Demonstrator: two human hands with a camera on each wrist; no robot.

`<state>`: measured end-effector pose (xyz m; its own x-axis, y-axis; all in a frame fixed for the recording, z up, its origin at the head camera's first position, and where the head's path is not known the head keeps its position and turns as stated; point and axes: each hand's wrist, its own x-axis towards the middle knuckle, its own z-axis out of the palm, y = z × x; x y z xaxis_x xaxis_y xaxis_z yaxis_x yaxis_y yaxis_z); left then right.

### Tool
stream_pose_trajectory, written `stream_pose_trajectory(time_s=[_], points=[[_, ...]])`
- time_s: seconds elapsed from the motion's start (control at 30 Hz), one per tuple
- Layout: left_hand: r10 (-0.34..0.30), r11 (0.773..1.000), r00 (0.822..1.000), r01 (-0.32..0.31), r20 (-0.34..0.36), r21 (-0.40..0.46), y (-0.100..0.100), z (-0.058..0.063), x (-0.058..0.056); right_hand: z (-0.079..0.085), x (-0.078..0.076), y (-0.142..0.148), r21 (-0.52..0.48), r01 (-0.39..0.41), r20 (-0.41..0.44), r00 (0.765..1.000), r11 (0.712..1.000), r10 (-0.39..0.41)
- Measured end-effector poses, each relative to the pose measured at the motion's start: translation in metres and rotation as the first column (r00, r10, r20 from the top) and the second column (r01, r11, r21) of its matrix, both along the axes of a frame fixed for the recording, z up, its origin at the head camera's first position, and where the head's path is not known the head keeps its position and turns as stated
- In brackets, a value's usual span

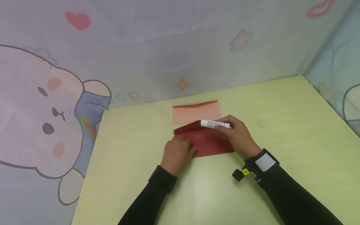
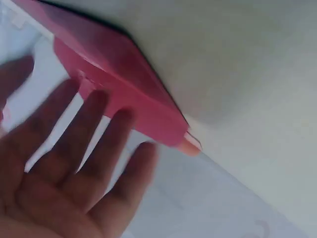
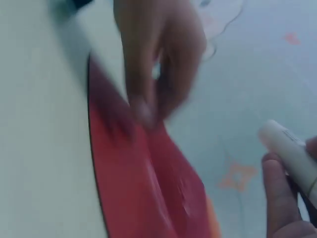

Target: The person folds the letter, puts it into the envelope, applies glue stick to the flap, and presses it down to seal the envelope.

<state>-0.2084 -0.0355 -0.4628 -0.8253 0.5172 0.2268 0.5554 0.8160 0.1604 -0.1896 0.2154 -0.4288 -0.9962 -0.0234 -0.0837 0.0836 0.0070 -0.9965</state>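
Note:
A red envelope (image 1: pixel 212 145) lies on the table with its flap (image 1: pixel 189 127) unfolded toward the far side. My left hand (image 1: pixel 177 153) is over the envelope's left part; in the left wrist view its fingers (image 2: pixel 94 134) are spread and slightly bent, with nothing gripped. Shiny marks show on the flap in that view. With my right hand (image 1: pixel 237 136) I hold a white glue stick (image 1: pixel 215 124) with printed text, pinched between thumb and fingers above the envelope's right side. In the right wrist view the glue stick (image 3: pixel 287 148) appears at the right edge.
Just beyond the red envelope lies a pale pink envelope (image 1: pixel 197 113). A small clear round piece (image 1: pixel 260 123) sits on the yellow table (image 1: pixel 295 156) to the right. A printed cloth (image 1: pixel 168 47) hangs behind the table's far edge.

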Motion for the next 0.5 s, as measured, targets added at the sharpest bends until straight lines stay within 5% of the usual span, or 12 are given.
stream_pose_trajectory(time_s=[0.07,0.13,0.2,0.3,0.5], points=[[-0.04,0.989,0.994,0.025,0.102,0.143,0.002,0.001,-0.003,-0.002,0.006,-0.01,-0.189,-0.007,0.018,1.0,0.982,0.01],[-0.127,0.937,0.959,0.032,0.254,0.348,0.004,0.006,-0.006,-0.004,0.012,-0.021,-0.343,-0.01,0.025,1.0,0.939,0.02],[-0.223,0.848,0.898,-0.013,0.378,0.531,0.005,0.01,-0.009,-0.006,0.016,-0.03,-0.425,-0.021,0.01,1.0,0.905,0.028],[-0.322,0.707,0.825,-0.116,0.464,0.698,0.004,0.014,-0.011,-0.011,0.02,-0.042,-0.461,-0.041,-0.01,0.999,0.886,0.041],[-0.477,0.45,0.702,-0.322,0.529,0.833,0.001,0.01,-0.011,-0.024,0.026,-0.052,-0.409,-0.128,0.013,0.989,0.903,0.146]])
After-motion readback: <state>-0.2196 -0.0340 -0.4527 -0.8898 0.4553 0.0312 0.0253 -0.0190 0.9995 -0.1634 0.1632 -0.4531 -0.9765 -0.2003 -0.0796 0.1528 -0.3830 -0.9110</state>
